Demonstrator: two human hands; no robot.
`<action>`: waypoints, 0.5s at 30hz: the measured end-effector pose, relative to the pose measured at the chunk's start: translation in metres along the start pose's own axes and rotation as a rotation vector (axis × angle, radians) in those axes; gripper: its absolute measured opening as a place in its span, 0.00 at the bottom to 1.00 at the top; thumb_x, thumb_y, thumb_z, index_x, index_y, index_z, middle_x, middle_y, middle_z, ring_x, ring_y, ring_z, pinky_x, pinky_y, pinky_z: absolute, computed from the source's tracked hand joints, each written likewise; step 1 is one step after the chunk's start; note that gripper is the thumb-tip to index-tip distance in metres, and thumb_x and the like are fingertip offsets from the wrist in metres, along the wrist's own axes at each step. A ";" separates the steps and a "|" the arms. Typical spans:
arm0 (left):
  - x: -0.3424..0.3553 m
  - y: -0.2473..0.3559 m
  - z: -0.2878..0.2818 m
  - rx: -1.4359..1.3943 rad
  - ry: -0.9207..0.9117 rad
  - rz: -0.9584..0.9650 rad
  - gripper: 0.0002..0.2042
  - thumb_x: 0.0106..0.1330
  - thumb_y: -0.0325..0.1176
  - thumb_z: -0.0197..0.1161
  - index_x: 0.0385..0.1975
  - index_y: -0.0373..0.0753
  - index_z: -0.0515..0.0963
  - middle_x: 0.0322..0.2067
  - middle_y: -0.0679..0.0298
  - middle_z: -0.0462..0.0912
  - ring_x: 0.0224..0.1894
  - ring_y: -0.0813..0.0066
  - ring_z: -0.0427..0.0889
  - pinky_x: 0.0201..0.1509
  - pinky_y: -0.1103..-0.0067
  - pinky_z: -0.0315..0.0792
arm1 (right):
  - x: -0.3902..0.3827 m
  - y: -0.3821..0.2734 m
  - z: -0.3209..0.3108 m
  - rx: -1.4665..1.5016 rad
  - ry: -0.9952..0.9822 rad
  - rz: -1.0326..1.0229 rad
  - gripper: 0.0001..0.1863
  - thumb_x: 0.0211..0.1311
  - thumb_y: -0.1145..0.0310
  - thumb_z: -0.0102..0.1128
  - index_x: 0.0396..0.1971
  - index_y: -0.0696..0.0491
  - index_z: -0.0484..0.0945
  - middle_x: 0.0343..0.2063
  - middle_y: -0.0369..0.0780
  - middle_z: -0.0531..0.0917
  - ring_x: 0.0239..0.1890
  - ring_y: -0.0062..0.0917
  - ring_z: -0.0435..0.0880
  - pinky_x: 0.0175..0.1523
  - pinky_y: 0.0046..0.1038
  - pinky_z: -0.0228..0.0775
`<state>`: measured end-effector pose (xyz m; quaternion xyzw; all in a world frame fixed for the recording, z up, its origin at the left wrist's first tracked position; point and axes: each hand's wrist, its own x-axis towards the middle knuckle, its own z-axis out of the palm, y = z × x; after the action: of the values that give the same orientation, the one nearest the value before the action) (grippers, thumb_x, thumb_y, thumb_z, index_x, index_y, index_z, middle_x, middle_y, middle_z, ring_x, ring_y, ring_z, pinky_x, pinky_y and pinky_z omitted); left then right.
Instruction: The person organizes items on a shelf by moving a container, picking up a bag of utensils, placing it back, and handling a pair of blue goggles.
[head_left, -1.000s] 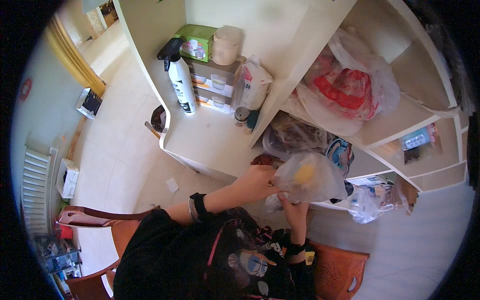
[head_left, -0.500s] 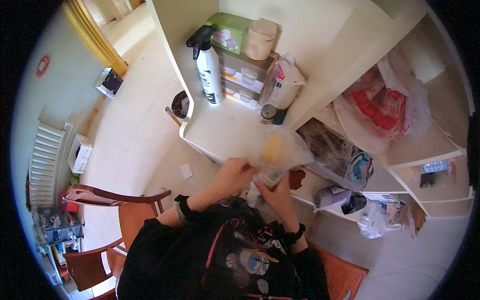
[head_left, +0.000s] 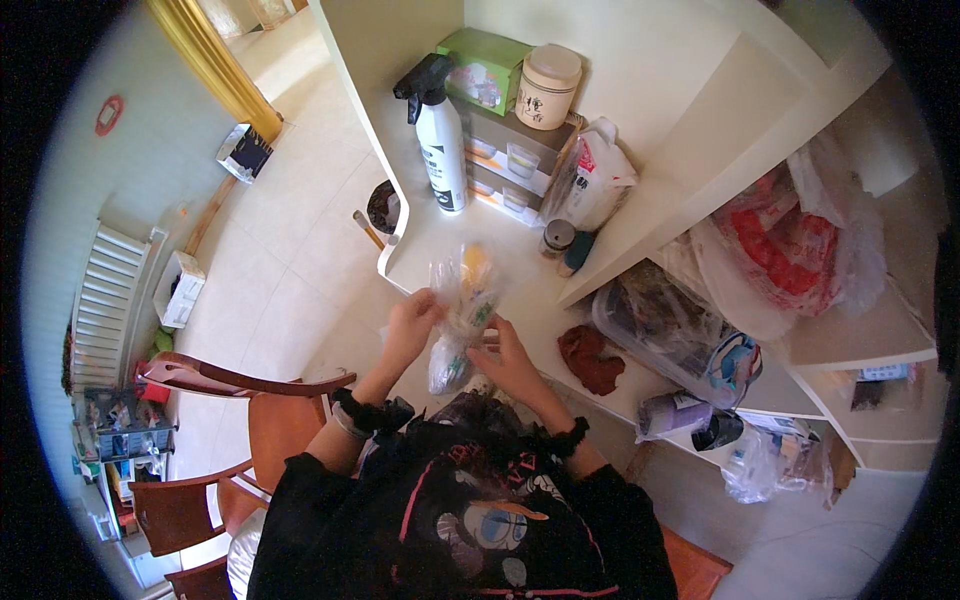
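A crinkled, see-through plastic bag [head_left: 468, 300] with a rounded yellow patch showing near its far end is held between the two hands, in front of the near left part of a white cabinet counter [head_left: 520, 285]. Its near end is bunched and whitish, with small green marks toward the middle; what it contains is hard to make out.

Beyond it on the counter, a white spray bottle with a black trigger head [head_left: 443, 155] stands upright at the far left, beside stacked grey-brown boxes [head_left: 500, 165]. On those sit a green cardboard box [head_left: 487, 70] and a cream cylindrical canister [head_left: 549, 88]. To their right leans a white plastic packet [head_left: 592, 182], with a small grey-lidded jar [head_left: 557, 239] nearer. A crumpled reddish-brown piece [head_left: 591, 360] lies right of the hands, near a clear plastic tub [head_left: 655, 320].

The left hand [head_left: 411, 322] pinches the bag's left edge with bent fingers. The right hand [head_left: 508, 357] grasps its right side, thumb nearer than the fingers; both forearms angle inward.
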<state>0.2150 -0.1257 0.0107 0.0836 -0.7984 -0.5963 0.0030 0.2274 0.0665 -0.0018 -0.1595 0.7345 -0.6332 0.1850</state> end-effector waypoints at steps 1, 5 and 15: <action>0.003 0.000 -0.001 -0.019 0.022 0.000 0.08 0.58 0.29 0.55 0.26 0.30 0.73 0.18 0.60 0.75 0.22 0.79 0.73 0.28 0.80 0.67 | -0.001 0.003 0.001 -0.026 0.010 -0.018 0.35 0.56 0.62 0.59 0.56 0.62 0.52 0.49 0.49 0.65 0.49 0.37 0.71 0.52 0.34 0.66; 0.019 0.001 -0.007 -0.004 0.033 -0.027 0.06 0.58 0.28 0.54 0.26 0.31 0.73 0.17 0.65 0.74 0.22 0.82 0.72 0.27 0.82 0.67 | -0.005 0.006 -0.005 -0.091 0.010 0.052 0.33 0.56 0.65 0.57 0.58 0.58 0.53 0.49 0.46 0.65 0.47 0.31 0.72 0.52 0.31 0.66; 0.027 -0.032 0.007 -0.668 0.119 -0.464 0.06 0.61 0.27 0.53 0.35 0.33 0.69 0.29 0.62 0.74 0.32 0.73 0.75 0.40 0.76 0.75 | -0.024 0.003 -0.031 -0.212 0.220 0.116 0.24 0.59 0.65 0.53 0.54 0.56 0.62 0.49 0.44 0.67 0.51 0.31 0.69 0.55 0.30 0.62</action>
<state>0.1917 -0.1318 -0.0240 0.2902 -0.5193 -0.8017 -0.0584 0.2341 0.1051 0.0013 -0.0649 0.8209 -0.5541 0.1218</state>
